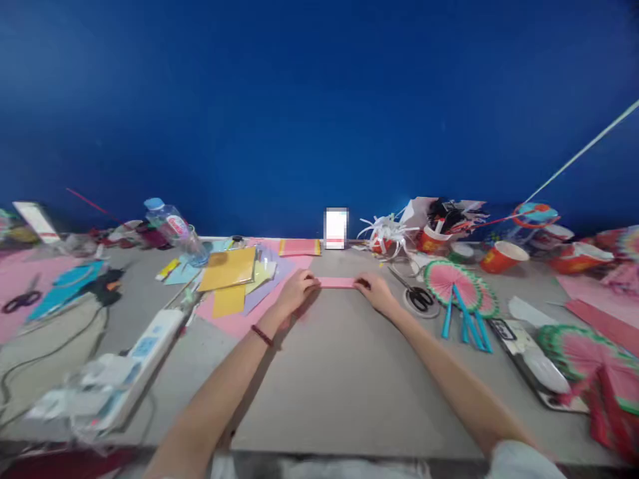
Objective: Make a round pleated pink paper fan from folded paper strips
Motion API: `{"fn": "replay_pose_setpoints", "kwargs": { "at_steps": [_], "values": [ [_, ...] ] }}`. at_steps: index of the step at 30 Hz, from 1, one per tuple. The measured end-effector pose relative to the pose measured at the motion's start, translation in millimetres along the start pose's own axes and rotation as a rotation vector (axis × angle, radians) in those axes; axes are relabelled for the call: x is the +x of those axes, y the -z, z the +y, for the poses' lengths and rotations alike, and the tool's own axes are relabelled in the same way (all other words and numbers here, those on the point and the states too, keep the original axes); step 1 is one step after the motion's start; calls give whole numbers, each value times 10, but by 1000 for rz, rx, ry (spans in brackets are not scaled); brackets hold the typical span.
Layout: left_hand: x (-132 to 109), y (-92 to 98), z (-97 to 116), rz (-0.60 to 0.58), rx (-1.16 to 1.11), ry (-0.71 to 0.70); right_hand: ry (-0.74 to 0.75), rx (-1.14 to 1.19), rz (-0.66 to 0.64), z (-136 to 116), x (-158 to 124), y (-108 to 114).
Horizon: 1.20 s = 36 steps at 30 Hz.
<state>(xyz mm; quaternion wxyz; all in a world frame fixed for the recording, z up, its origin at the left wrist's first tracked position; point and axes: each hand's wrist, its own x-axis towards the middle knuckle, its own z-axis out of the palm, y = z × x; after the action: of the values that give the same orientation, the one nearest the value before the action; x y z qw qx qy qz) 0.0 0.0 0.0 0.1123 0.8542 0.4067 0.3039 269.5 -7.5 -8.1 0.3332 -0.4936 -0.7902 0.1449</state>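
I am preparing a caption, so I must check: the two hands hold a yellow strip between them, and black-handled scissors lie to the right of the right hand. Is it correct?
One thing is wrong: the head view shows a pink strip, not a yellow one. The left hand and right hand do hold it between them, and the black-handled scissors lie as you say.

Left hand (298, 289) has one end of the pink strip (337, 283), right hand (378, 293) the other; scissors (420, 299) chilling right of the strip.
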Motion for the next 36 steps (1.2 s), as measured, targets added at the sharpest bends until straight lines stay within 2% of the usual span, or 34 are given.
{"fn": "replay_pose_setpoints", "kwargs": {
  "at_steps": [6, 10, 20, 24, 27, 36],
  "values": [
    [-12, 39, 70, -42, 23, 5, 98, 35, -90, 24, -13, 129],
    [1, 55, 93, -35, 13, 24, 96, 31, -110, 24, -27, 182],
    [12, 62, 73, -27, 150, -84, 106, -131, -160, -83, -39, 212],
    [8, 69, 100, -64, 235, -77, 76, -243, -152, -138, -57, 203],
    [6, 71, 117, -72, 287, -82, 70, -375, -195, -172, -68, 188],
    [-15, 0, 132, -124, 502, -182, 187, -630, -204, -160, -89, 131]
  ]
}}
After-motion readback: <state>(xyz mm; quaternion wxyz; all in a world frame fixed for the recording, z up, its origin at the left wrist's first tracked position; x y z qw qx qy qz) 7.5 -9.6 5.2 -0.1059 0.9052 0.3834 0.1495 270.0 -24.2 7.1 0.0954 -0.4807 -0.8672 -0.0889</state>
